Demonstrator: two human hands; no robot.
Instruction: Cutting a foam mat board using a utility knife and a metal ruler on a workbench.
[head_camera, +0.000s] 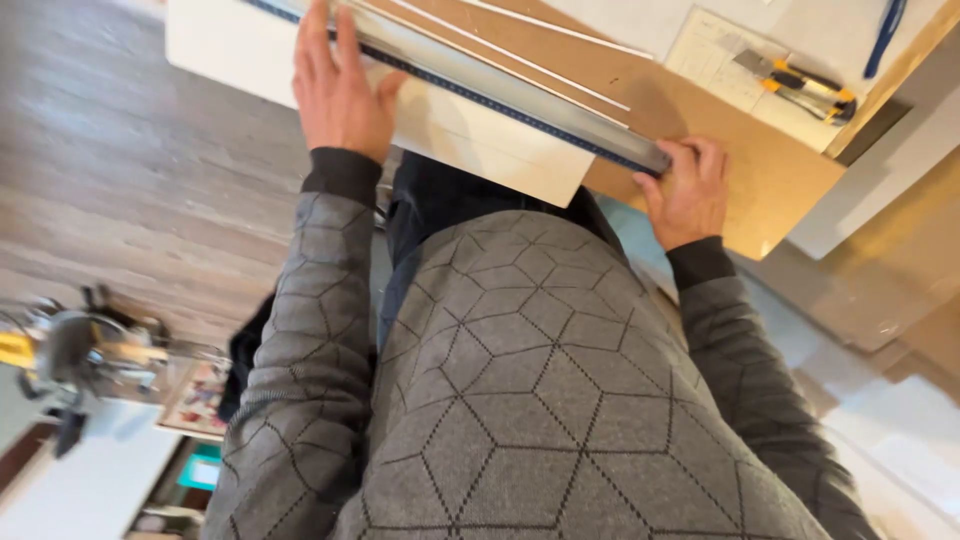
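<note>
So we're looking down over our own grey patterned sweater (530, 400), which fills most of the view and hides the near edge of the work. Past it there's the wood floor (130, 170) on one side and a big brown board (740, 160) on the other. A white sheet (480, 135) lies on the board and sticks out over the floor. Across the sheet runs the long metal ruler (500, 85), slanting from top left down to the right.

Our left hand (340, 90) is flat and spread open, palm pressing on the ruler and sheet, not gripping anything. Our right hand (690, 190) is curled around the ruler's near end, fingers wrapped over it. A few thin white strips (560, 65) lie on the board just beyond the ruler.

Farther up sits a paper drawing (715, 55) with a yellow utility knife (800, 85) on it, well apart from both hands. Some cluttered gear (90, 350) is down on the floor, too blurry to make out.
</note>
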